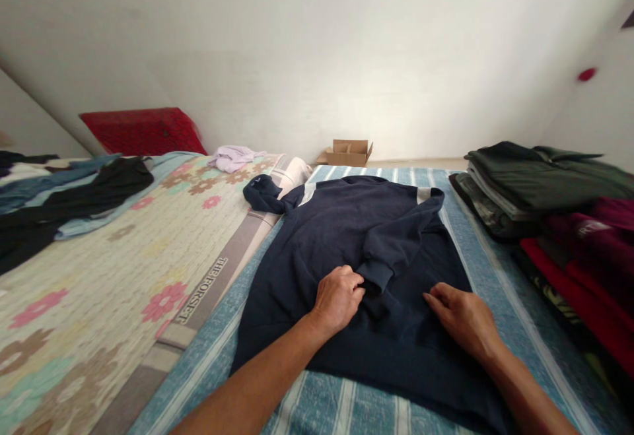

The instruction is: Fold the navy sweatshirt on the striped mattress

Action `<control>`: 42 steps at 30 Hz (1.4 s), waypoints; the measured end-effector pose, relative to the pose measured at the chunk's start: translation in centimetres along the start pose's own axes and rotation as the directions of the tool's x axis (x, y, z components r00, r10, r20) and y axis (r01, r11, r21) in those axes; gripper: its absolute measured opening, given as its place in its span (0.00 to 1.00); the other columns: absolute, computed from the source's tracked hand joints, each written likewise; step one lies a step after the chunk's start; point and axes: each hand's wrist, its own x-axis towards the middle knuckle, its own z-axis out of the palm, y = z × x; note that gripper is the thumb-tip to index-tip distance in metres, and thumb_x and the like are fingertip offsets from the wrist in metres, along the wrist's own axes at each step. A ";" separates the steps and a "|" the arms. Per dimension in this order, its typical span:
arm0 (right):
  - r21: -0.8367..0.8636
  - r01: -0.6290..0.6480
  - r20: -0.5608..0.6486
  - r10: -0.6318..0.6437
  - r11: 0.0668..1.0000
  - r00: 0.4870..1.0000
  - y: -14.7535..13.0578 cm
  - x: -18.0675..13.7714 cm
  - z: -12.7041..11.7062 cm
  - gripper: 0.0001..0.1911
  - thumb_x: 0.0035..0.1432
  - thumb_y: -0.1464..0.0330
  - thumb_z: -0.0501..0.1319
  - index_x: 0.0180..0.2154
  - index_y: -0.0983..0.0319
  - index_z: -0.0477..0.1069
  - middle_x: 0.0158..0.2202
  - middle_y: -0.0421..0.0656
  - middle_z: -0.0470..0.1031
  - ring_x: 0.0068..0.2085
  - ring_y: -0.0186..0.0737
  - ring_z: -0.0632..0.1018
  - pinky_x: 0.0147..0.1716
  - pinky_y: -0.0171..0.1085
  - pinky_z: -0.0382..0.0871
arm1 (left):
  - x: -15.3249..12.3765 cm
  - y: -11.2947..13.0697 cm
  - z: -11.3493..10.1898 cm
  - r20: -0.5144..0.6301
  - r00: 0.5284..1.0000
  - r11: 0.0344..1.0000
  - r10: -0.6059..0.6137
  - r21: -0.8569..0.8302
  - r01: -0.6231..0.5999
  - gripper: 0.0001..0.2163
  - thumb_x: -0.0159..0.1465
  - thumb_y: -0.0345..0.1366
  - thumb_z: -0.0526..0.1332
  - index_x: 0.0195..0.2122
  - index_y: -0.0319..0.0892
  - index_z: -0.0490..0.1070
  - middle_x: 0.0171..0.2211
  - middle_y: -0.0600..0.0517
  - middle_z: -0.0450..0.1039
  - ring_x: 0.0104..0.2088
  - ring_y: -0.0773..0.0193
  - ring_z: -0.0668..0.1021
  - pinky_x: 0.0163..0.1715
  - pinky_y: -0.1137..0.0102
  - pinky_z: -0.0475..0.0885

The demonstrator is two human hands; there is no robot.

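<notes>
Currently: one dark navy cotton sweatshirt (327,237), flat on blue striped bedspread (495,276). I see left hand (339,300) pinching its ribbed cuff (376,275), sleeve (401,237) running up-right; right hand (463,319) lies open on the sweatshirt, farther off.

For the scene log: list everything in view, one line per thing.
sweatshirt: 1, navy, spread flat on the blanket, one sleeve folded across its front
blanket: 1, blue with white stripes, under the sweatshirt
mat: 1, cream with pink and brown flowers, left of the blanket
folded clothes: several, green, camouflage, maroon and red, stacked at the right
loose clothes: several, black and blue, heaped at the far left
lilac cloth: 1, crumpled at the mat's far end
box: 1, brown cardboard, open, by the wall
red panel: 1, red, against the wall at the left
left hand: 1, fingers closed at the sleeve cuff
right hand: 1, open, resting on the sweatshirt
</notes>
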 end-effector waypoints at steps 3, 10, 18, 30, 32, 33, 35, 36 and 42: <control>-0.004 0.002 -0.009 -0.002 1.000 1.000 0.1 0.0 0.1 0.16 0.60 0.57 0.50 0.27 0.57 0.67 0.21 0.38 0.72 0.26 0.39 0.75 0.24 0.34 0.55 | 0.1 0.1 0.2 -0.006 1.000 0.999 0.017 0.031 -0.017 0.06 0.60 0.32 0.58 0.32 0.43 0.75 0.33 0.50 0.72 0.37 0.62 0.73 0.38 0.70 0.67; -0.007 -0.007 -0.007 0.006 1.000 1.000 -0.1 0.0 0.0 0.15 0.60 0.58 0.50 0.28 0.56 0.69 0.22 0.38 0.73 0.27 0.39 0.75 0.25 0.34 0.55 | 0.2 -0.2 0.8 -0.030 0.996 0.991 0.083 0.107 -0.079 0.10 0.63 0.32 0.55 0.27 0.42 0.73 0.30 0.50 0.70 0.35 0.63 0.71 0.35 0.70 0.65; -0.016 -0.011 -0.001 0.011 1.000 1.000 -0.2 -0.1 -0.1 0.15 0.60 0.57 0.50 0.27 0.57 0.67 0.22 0.38 0.72 0.28 0.39 0.75 0.25 0.34 0.54 | 0.2 -0.4 0.9 -0.076 0.990 0.991 0.116 0.082 -0.109 0.08 0.62 0.30 0.55 0.25 0.42 0.68 0.29 0.52 0.68 0.34 0.63 0.69 0.34 0.71 0.64; -0.029 0.008 -0.013 -0.009 1.000 1.000 -0.3 0.1 -0.1 0.14 0.61 0.59 0.51 0.27 0.58 0.66 0.22 0.38 0.71 0.27 0.37 0.74 0.24 0.33 0.53 | 0.4 -0.4 -2.5 0.007 0.995 0.955 0.101 -0.279 -0.095 0.08 0.59 0.28 0.52 0.23 0.41 0.65 0.25 0.54 0.66 0.30 0.67 0.70 0.32 0.73 0.64; -0.031 0.000 -0.011 0.000 1.000 1.000 -0.4 0.0 -0.1 0.14 0.61 0.59 0.51 0.27 0.58 0.66 0.22 0.38 0.71 0.27 0.38 0.74 0.24 0.33 0.53 | 0.4 -0.5 -3.5 0.034 0.995 0.933 0.092 -0.352 -0.074 0.08 0.58 0.29 0.52 0.23 0.41 0.65 0.25 0.55 0.66 0.29 0.68 0.70 0.32 0.74 0.63; -0.034 -0.001 -0.009 0.001 0.999 1.000 -0.4 0.0 -0.1 0.14 0.61 0.59 0.51 0.27 0.58 0.66 0.22 0.38 0.71 0.27 0.38 0.74 0.24 0.33 0.52 | 0.5 -0.6 -4.0 0.058 0.994 0.922 0.089 -0.381 -0.061 0.07 0.57 0.29 0.52 0.23 0.40 0.65 0.24 0.56 0.66 0.29 0.68 0.70 0.31 0.74 0.63; -0.041 0.000 -0.007 0.000 0.999 1.000 -0.4 -0.1 -0.2 0.14 0.61 0.59 0.51 0.27 0.58 0.65 0.22 0.38 0.70 0.27 0.38 0.74 0.24 0.33 0.52 | 0.4 -0.9 -4.8 0.139 0.986 0.899 0.092 -0.437 -0.022 0.06 0.56 0.30 0.53 0.23 0.40 0.66 0.24 0.56 0.66 0.27 0.69 0.70 0.30 0.75 0.63; -0.044 -0.001 -0.005 0.001 0.999 1.000 -0.5 -0.1 -0.2 0.14 0.61 0.59 0.51 0.27 0.58 0.65 0.22 0.38 0.70 0.27 0.38 0.74 0.25 0.33 0.52 | 0.3 -1.0 -5.2 0.194 0.976 0.884 0.101 -0.468 0.002 0.06 0.56 0.30 0.54 0.23 0.39 0.67 0.23 0.56 0.66 0.27 0.69 0.70 0.29 0.75 0.63; -0.042 -0.006 -0.003 0.006 0.999 1.000 -0.7 0.0 -0.2 0.13 0.62 0.60 0.51 0.28 0.58 0.66 0.24 0.39 0.73 0.29 0.39 0.75 0.25 0.33 0.53 | -0.7 -0.1 -7.0 0.372 0.896 0.740 0.243 -0.668 0.076 0.08 0.57 0.31 0.53 0.24 0.37 0.69 0.24 0.53 0.69 0.25 0.68 0.71 0.26 0.75 0.64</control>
